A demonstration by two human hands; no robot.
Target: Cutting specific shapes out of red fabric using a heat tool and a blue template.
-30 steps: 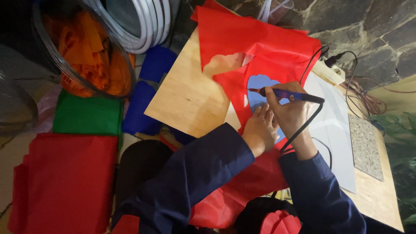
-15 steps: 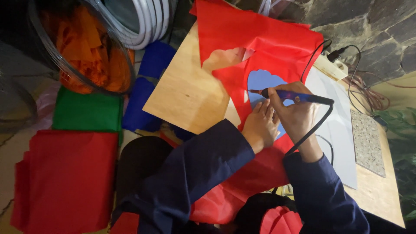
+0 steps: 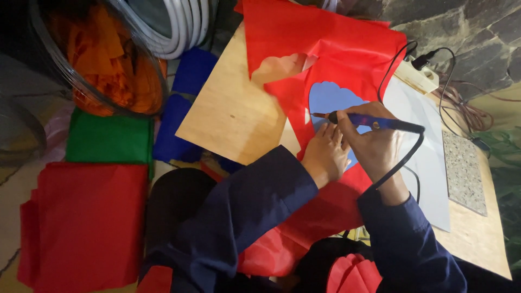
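Pressing flat on the sheet of thin red fabric (image 3: 336, 59), your left hand (image 3: 324, 154) lies open, fingers spread, holding nothing and pinning the cloth just beside the tool tip. Your right hand (image 3: 374, 141) is clenched around the slim blue corded hot-cutting pen (image 3: 374, 122), held nearly level, its tip pointing left and meeting the fabric at the edge of the scalloped cut-out (image 3: 331, 100), which lies right above your left fingertips.

The nearest risk, judging from this, is those fingertips: they sit almost touching the tip, so a slip of the pen toward you would meet skin. If the tip is hot, keep your left fingers a little farther back.

The black cord (image 3: 399, 160) loops from the pen's rear down across your right wrist; if it snags on your dark blue sleeve (image 3: 412, 249), it could tug the tip off its line and spoil the scalloped edge.

The fabric is loose beyond your left hand, rumpled toward the far edge of the pale wooden board (image 3: 228, 114). With only one palm pinning it, it could creep or pucker under the tip, giving a ragged cut.

Lingering in one spot could mark the pale blue-grey sheet (image 3: 429, 163) under the fabric.
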